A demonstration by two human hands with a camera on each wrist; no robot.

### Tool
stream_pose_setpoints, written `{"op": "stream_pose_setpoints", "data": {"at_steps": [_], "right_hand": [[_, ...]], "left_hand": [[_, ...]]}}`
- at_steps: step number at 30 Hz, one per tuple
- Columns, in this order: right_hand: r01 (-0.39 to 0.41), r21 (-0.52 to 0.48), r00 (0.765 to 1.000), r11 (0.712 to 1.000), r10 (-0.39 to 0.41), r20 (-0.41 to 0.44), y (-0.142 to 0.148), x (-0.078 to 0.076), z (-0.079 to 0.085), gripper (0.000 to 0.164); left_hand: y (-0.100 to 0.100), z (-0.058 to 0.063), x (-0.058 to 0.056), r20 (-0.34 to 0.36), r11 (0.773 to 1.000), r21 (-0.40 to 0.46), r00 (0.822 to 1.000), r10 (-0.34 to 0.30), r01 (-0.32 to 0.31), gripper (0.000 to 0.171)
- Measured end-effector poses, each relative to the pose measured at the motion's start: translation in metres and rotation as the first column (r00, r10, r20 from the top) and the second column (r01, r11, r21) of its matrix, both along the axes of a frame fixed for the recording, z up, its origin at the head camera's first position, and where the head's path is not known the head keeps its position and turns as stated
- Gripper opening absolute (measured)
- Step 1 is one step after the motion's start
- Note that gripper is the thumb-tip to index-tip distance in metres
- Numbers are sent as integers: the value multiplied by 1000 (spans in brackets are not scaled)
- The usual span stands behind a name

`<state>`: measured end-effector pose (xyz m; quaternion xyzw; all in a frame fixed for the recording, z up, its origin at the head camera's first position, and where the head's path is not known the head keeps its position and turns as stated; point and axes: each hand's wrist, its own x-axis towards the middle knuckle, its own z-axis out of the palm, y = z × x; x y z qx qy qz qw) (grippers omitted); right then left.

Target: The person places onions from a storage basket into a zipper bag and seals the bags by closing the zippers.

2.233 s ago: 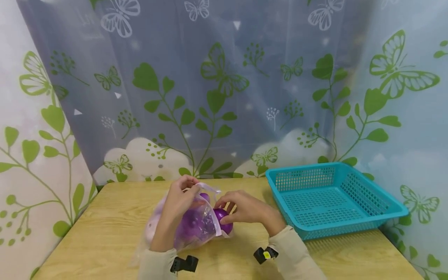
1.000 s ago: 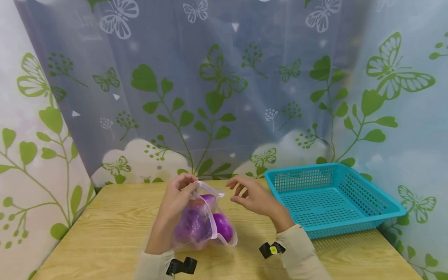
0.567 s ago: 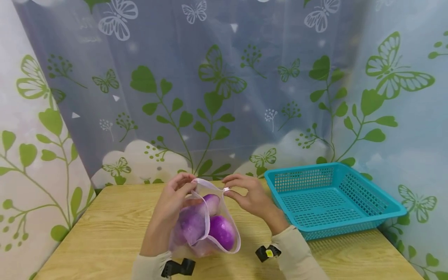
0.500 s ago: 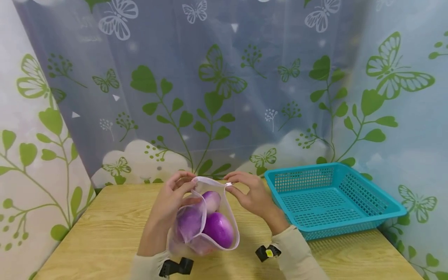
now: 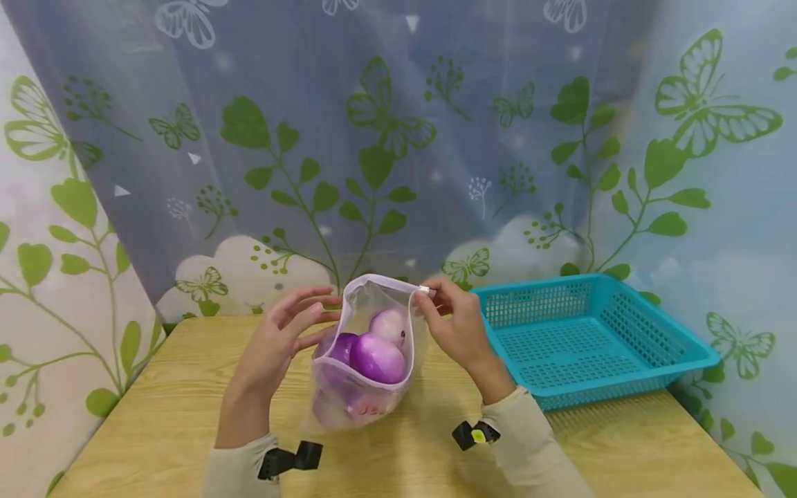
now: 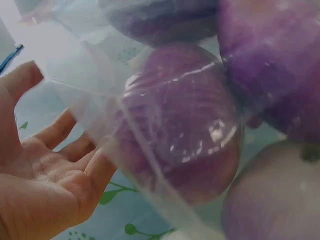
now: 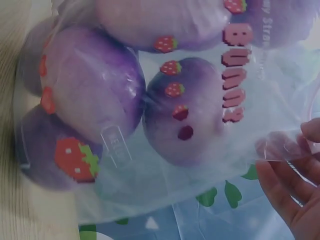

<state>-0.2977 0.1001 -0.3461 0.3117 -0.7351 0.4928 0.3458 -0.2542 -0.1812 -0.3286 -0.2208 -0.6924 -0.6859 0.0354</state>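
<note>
A clear zip bag (image 5: 330, 408) with a pale lilac rim stands on the table, its mouth wide apart. Inside lie several glossy, rounded purple-and-white objects (image 5: 378, 357) whose kind I cannot tell. My right hand (image 5: 459, 328) pinches the bag's far right corner, by the white zip slider (image 5: 425, 289). Along the left side, my left hand (image 5: 268, 349) has its fingers extended against or close to the bag. The left wrist view has that hand (image 6: 55, 185) with spread, loosely bent fingers. In the right wrist view, printed strawberries (image 7: 75, 159) and pink letters show on the plastic.
A turquoise perforated basket (image 5: 535, 380) stands at the right, close to my right forearm. Under everything is a wood-grain table (image 5: 187, 387). Printed curtains with butterflies and leaves (image 5: 299, 173) hang behind it and on both sides.
My right hand has left a purple rounded object in the bag and taken the zip corner. The bag has been raised upright and its mouth spread. My left hand has let go of the rim.
</note>
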Motion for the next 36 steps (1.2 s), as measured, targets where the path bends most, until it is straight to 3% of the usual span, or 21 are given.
{"op": "stream_pose_setpoints", "data": {"at_steps": [3, 6, 8, 10, 12, 13, 15, 18, 21, 24, 31, 36], "right_hand": [[5, -39, 1000, 999, -4, 16, -1, -1, 1, 3], [-4, -73, 999, 997, 7, 40, -2, -2, 2, 3], [-5, -88, 998, 996, 10, 54, -3, -2, 3, 5], [6, -93, 998, 996, 0, 59, -4, -3, 4, 7], [14, -104, 998, 994, -7, 67, -4, -3, 5, 7], [18, -110, 997, 994, -9, 74, -4, -3, 5, 7], [27, -121, 996, 992, -16, 88, -5, -3, 6, 7], [26, -134, 993, 991, -10, 120, -5, -2, 7, 8], [22, -133, 988, 991, -2, 152, -3, 0, 8, 9], [26, -119, 983, 993, -4, 185, 1, 0, 7, 9], [44, -98, 981, 994, -24, 193, 12, -3, 6, 10], [100, -144, 982, 985, -75, 172, 21, -4, 8, 8]], "left_hand": [[-7, -1, 1, -53, 999, -35, 998, -43, 42, 40], [-14, -4, 1, -94, 989, -54, 986, -140, 136, 54], [-18, -5, 0, -118, 973, -45, 966, -231, 227, 65], [-21, -7, -2, -152, 945, -31, 933, -327, 327, 73], [-23, -9, -3, -184, 924, -26, 907, -380, 382, 79], [-23, -9, -3, -188, 924, -27, 906, -380, 382, 81], [-21, -9, -4, -193, 944, -39, 924, -329, 328, 80], [-16, -8, -3, -140, 983, -24, 973, -184, 182, 66], [-9, -9, -4, -80, 998, -21, 995, -54, 53, 49], [-2, -11, -5, -46, 998, -52, 999, 23, -25, 41], [13, -9, -6, -27, 989, -85, 992, 123, -125, 39], [19, -5, -4, 55, 961, -12, 959, 277, -277, 38]]}}
